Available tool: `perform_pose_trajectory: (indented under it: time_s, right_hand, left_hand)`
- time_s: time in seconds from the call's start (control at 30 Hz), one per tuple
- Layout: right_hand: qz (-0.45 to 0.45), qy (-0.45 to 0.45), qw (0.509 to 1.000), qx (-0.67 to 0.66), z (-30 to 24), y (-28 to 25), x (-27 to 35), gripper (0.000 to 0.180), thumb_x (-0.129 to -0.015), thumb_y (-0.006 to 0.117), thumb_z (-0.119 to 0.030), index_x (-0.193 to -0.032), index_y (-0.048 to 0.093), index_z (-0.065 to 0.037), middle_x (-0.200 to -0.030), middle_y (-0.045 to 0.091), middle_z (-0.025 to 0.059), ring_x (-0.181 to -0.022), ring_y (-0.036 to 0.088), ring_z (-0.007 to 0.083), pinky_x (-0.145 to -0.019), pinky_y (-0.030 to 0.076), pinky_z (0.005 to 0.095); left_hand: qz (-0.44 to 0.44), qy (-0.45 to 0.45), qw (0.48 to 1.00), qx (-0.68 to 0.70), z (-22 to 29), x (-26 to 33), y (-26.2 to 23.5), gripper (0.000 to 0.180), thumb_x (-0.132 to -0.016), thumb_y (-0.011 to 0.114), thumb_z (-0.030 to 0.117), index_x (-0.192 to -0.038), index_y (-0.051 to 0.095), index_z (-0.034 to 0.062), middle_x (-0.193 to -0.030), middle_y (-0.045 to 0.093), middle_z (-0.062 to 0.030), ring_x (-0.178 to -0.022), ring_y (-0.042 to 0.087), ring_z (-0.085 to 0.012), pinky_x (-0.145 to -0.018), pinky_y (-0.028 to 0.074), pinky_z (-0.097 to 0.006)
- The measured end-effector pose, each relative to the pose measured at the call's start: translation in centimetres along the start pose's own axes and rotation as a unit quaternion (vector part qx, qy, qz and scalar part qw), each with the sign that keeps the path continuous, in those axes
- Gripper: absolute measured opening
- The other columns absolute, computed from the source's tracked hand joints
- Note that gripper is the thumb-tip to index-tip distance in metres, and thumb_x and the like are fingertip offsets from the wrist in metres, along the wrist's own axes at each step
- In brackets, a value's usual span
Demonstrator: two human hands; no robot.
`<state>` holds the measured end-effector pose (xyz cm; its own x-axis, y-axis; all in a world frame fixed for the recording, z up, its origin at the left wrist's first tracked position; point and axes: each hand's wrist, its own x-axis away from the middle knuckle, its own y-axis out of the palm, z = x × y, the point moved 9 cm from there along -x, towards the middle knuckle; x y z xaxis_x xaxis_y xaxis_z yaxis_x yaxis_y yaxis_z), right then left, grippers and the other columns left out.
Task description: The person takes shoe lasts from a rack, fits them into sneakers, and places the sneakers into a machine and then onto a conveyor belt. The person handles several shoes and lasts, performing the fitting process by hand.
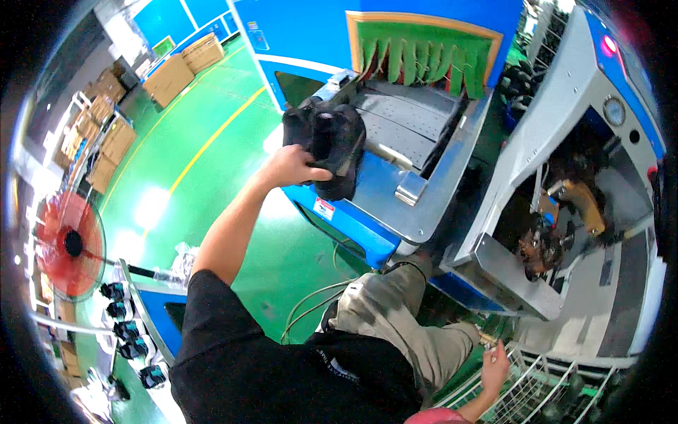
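Black shoes (333,145) (a pair) in left-hand fingers (314,173), thumb beneath.

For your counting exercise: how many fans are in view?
1: a red fan at the far left edge, beside the cardboard boxes. Others may be hidden beyond the frame.

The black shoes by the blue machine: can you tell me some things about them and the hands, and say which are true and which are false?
1. The left hand holds black shoes. True.
2. The shoes are lying on the green floor. False: they are held up at the metal end of the conveyor.
3. The right hand touches a white wire rack. True.
4. The strips over the machine's opening are yellow. False: the flaps are green.
5. A red fan stands to the person's left. True.
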<state>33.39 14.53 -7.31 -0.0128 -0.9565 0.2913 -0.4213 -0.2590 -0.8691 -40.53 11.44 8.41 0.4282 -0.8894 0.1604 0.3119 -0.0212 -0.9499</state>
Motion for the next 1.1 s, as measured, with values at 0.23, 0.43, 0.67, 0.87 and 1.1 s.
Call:
perform_pose_trajectory:
  time_s: [0.23, 0.43, 0.67, 0.87, 1.1]
  right_hand:
    - [0.001, -0.27, 0.943, 0.192, 1.4, 9.7, -3.2, 0.044, -0.102, 0.052, -0.023, -0.143, 0.051, -0.006, -0.136, 0.06, 0.0132, -0.121, 0.059, 0.0287, -0.107, 0.044, 0.0415]
    - [-0.004, -0.342, 0.925, 0.165, -1.8, 13.0, -6.0, 0.042, -0.101, 0.054, -0.025, -0.138, 0.054, -0.005, -0.126, 0.063, 0.015, -0.11, 0.064, 0.0263, -0.097, 0.051, 0.0372]
    - [-0.136, -0.52, 0.83, 0.152, -1.2, 27.7, -15.3, 0.039, -0.108, 0.038, -0.021, -0.14, 0.051, -0.003, -0.131, 0.061, 0.015, -0.117, 0.059, 0.0267, -0.106, 0.045, 0.0397]
    - [-0.24, -0.575, 0.778, 0.089, -16.1, 24.7, -8.2, 0.035, -0.105, 0.045, -0.015, -0.136, 0.053, -0.001, -0.123, 0.064, 0.0148, -0.109, 0.062, 0.0255, -0.102, 0.048, 0.0393]
    - [-0.182, -0.619, 0.758, 0.094, -27.4, 14.8, 2.5, 0.029, -0.099, 0.056, -0.011, -0.125, 0.06, 0.0, -0.114, 0.068, 0.0159, -0.103, 0.065, 0.0264, -0.091, 0.053, 0.0379]
  left_hand:
    - [0.075, 0.045, 0.992, -0.093, 0.2, -0.9, 0.1, 0.077, -0.075, 0.064, 0.075, -0.104, 0.077, 0.0047, -0.097, 0.07, -0.0216, -0.095, 0.067, -0.0378, -0.084, 0.053, -0.047]
    - [0.152, 0.03, 0.985, -0.073, -4.4, 12.6, -4.6, 0.071, -0.075, 0.07, 0.067, -0.099, 0.074, -0.0004, -0.091, 0.067, -0.0192, -0.091, 0.066, -0.0394, -0.082, 0.054, -0.047]
    - [0.288, -0.148, 0.942, -0.091, -9.0, 43.3, -10.5, 0.063, -0.073, 0.081, 0.057, -0.086, 0.069, -0.0026, -0.082, 0.065, -0.0227, -0.082, 0.065, -0.0432, -0.071, 0.051, -0.047]
    - [0.3, -0.409, 0.843, -0.181, -9.4, 68.1, -13.0, 0.052, -0.072, 0.084, 0.048, -0.083, 0.071, -0.0011, -0.083, 0.066, -0.0167, -0.082, 0.066, -0.0368, -0.074, 0.052, -0.043]
    - [0.233, -0.744, 0.582, -0.231, -14.5, 91.7, -9.9, 0.064, -0.083, 0.071, 0.056, -0.12, 0.071, 0.0032, -0.137, 0.06, -0.0177, -0.127, 0.057, -0.031, -0.106, 0.046, -0.04]
